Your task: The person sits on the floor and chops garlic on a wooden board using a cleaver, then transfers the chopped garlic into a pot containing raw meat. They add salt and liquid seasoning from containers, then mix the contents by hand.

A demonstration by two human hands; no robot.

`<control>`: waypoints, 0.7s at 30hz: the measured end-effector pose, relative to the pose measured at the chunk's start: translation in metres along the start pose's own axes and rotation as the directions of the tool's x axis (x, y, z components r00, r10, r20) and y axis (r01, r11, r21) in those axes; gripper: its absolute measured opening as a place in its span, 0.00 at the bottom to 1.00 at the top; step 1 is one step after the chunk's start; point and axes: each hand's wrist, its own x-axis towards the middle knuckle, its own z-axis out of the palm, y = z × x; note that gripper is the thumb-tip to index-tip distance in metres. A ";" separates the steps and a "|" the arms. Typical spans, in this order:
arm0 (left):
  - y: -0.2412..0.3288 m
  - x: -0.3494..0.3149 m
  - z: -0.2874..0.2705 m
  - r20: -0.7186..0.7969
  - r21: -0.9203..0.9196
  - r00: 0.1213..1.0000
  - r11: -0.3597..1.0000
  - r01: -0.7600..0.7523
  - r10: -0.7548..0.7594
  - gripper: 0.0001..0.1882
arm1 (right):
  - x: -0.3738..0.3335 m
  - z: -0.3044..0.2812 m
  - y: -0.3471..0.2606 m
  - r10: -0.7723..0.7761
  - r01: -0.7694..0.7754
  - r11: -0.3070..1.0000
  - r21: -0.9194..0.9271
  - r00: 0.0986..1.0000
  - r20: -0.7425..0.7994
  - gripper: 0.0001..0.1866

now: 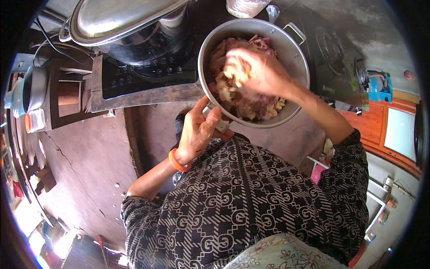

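A deep metal pot [298, 60] with loop handles holds raw, pinkish meat [264, 42] mixed with pale yellowish chunks [230, 74]. Down inside it, my right hand [260, 69] is over the meat and the pale chunks. Motion blurs that hand, and its fingertips cannot be made out. My left hand [199, 125], with an orange band [179, 160] at the wrist, is closed around the pot's near-left handle [221, 124]. Its thumb lies up against the pot's outer wall.
Left of the pot, a large lidded cooking pot [148, 42] stands on a black induction cooktop [134, 80] with a wooden edge [148, 97]. A dark gas stove [331, 58] is to the right. Behind the pot is a whitish bag or bowl [246, 6]. A small orange-lidded container [36, 121] sits far left.
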 end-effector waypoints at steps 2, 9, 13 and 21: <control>0.002 0.001 -0.003 0.036 0.009 0.999 1.000 -0.018 0.018 0.31 | 0.016 -0.012 0.018 0.231 -0.224 0.971 -0.081 0.969 0.083 0.26; 0.009 0.004 -0.005 0.048 0.029 0.998 0.999 0.037 -0.038 0.30 | 0.077 -0.011 0.039 0.484 -0.241 0.820 -0.519 0.777 0.404 0.42; 0.008 0.005 0.000 0.050 -0.021 0.997 0.998 0.053 -0.052 0.25 | 0.072 0.015 0.005 0.307 -0.033 0.892 -0.451 0.776 0.551 0.39; 0.008 0.008 -0.008 0.144 -0.121 0.987 0.988 0.092 -0.074 0.25 | 0.007 -0.035 -0.037 0.289 -0.046 0.921 -0.387 0.748 0.598 0.24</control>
